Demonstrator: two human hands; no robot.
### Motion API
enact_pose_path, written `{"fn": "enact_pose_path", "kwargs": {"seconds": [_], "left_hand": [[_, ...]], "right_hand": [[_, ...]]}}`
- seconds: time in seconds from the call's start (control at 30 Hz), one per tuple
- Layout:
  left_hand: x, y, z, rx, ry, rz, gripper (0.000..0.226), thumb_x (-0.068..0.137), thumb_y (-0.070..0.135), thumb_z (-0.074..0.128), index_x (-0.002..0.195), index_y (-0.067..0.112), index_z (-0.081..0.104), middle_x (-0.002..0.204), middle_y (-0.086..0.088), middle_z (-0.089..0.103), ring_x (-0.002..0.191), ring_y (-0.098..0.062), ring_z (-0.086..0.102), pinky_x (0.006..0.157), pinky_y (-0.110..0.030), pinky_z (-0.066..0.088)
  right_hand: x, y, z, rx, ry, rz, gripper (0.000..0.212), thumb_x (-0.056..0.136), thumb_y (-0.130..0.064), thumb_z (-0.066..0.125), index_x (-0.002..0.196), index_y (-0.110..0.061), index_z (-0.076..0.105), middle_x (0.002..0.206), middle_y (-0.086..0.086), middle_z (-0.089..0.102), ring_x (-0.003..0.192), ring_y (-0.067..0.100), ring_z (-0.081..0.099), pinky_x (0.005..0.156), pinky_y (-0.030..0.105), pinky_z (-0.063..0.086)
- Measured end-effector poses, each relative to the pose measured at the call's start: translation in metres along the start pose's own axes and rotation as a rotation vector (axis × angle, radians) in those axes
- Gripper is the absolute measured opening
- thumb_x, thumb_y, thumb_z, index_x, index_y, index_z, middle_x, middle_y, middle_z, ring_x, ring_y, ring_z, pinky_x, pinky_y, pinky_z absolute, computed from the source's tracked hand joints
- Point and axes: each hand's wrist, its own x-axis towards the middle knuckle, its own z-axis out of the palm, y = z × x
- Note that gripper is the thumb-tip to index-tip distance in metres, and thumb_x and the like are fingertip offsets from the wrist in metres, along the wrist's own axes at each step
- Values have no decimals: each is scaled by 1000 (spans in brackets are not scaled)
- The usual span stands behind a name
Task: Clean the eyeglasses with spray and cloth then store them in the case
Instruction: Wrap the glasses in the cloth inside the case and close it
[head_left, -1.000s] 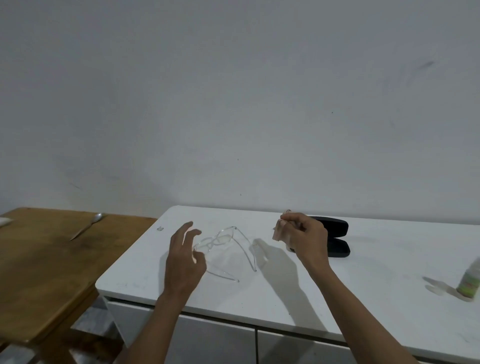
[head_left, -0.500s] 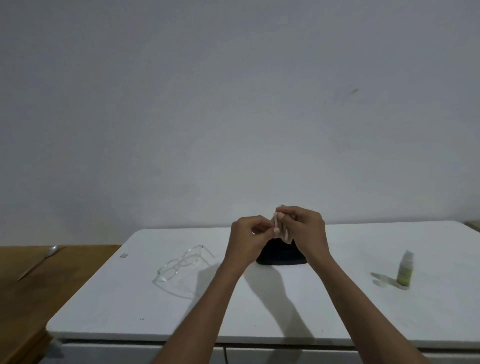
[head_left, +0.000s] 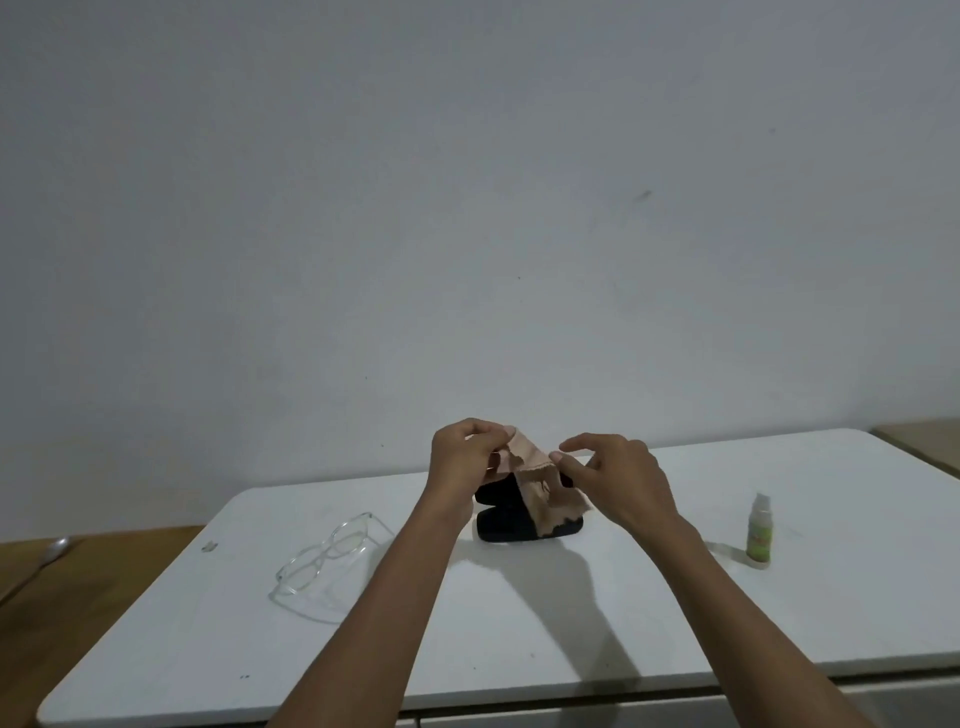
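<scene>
A small beige cloth (head_left: 540, 478) hangs spread between both hands above the white table (head_left: 519, 623). My left hand (head_left: 465, 460) pinches its upper left corner. My right hand (head_left: 615, 480) pinches its right edge between thumb and finger. Behind and below the cloth lies the black glasses case (head_left: 506, 527), open, partly hidden by the cloth and my left wrist. The clear-framed eyeglasses (head_left: 324, 558) lie on the table to the left, arms unfolded. A small green-labelled spray bottle (head_left: 759, 530) stands upright at the right.
A wooden table (head_left: 67, 597) adjoins on the left, with a spoon (head_left: 49, 553) on it. A bare grey wall rises behind. A tiny object (head_left: 209, 546) lies near the white table's left edge. Another wooden surface (head_left: 919, 439) shows at far right.
My left hand left the eyeglasses on the table and joined the right at the cloth. The hands then drew apart and the folded cloth opened out. The view shifted right.
</scene>
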Motion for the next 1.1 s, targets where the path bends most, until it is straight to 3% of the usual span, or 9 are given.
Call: {"fn": "enact_pose_path", "kwargs": {"seconds": [0.1, 0.2, 0.37, 0.43, 0.53, 0.67, 0.77, 0.97, 1.1], "left_hand": [[2, 1, -1, -78, 9, -39, 9, 88, 3, 72, 80, 3, 70, 68, -4, 67, 59, -14, 66, 59, -27, 59], [4, -1, -1, -102, 10, -69, 5, 89, 3, 70, 89, -2, 72, 78, -12, 70, 73, -25, 70, 66, -32, 62], [5, -5, 1, -143, -9, -99, 11, 88, 4, 71, 94, -5, 70, 70, -13, 69, 67, -24, 70, 74, -36, 62], [2, -5, 1, -166, -49, -95, 11, 89, 6, 72, 94, -3, 70, 67, -10, 70, 65, -20, 71, 73, -34, 61], [0, -7, -3, -193, -172, -60, 19, 87, 14, 77, 97, -2, 73, 83, -12, 75, 77, -20, 74, 72, -28, 60], [-2, -12, -6, -177, -269, -11, 22, 84, 2, 77, 105, -4, 75, 94, -14, 76, 86, -19, 75, 76, -24, 59], [0, -12, -8, -159, -271, 20, 21, 84, -7, 73, 105, -5, 75, 94, -14, 77, 87, -20, 76, 76, -25, 59], [4, -15, -18, 27, -214, 139, 14, 87, -2, 72, 96, 4, 79, 83, -8, 76, 81, -13, 73, 68, -22, 57], [13, -21, -28, 181, -131, 246, 14, 82, -1, 76, 90, 9, 81, 78, -7, 78, 78, -17, 72, 74, -30, 57]], "right_hand": [[-1, -4, -3, 161, 52, -100, 24, 85, -57, 71, 95, -36, 78, 85, -15, 75, 79, 10, 66, 69, 32, 54], [-5, -12, -4, 380, -54, -203, 18, 77, -46, 84, 87, -31, 80, 79, -12, 76, 74, 7, 68, 71, 24, 55], [-7, -22, 11, 389, -18, -268, 16, 75, -39, 86, 79, -26, 79, 72, -12, 76, 72, 4, 72, 71, 22, 57], [-6, -22, 15, 397, 5, -262, 10, 79, -33, 83, 77, -24, 79, 71, -10, 76, 71, 4, 72, 71, 26, 59], [-5, -25, 13, 437, -4, -226, 10, 87, -26, 78, 78, -22, 79, 70, -10, 76, 71, 1, 71, 68, 19, 54], [-3, -25, 9, 512, -58, -149, 11, 87, -28, 78, 79, -20, 79, 72, -6, 77, 72, 6, 73, 69, 31, 58], [-2, -24, 7, 527, -70, -124, 11, 86, -23, 77, 77, -19, 77, 71, -3, 77, 71, 11, 72, 70, 41, 60], [3, -17, 1, 531, 51, -76, 13, 86, -14, 72, 74, -19, 73, 70, -3, 75, 66, 9, 68, 63, 41, 59], [8, -11, -2, 529, 96, -61, 11, 86, -10, 72, 79, -18, 73, 72, -2, 75, 68, 10, 68, 67, 41, 61]]}}
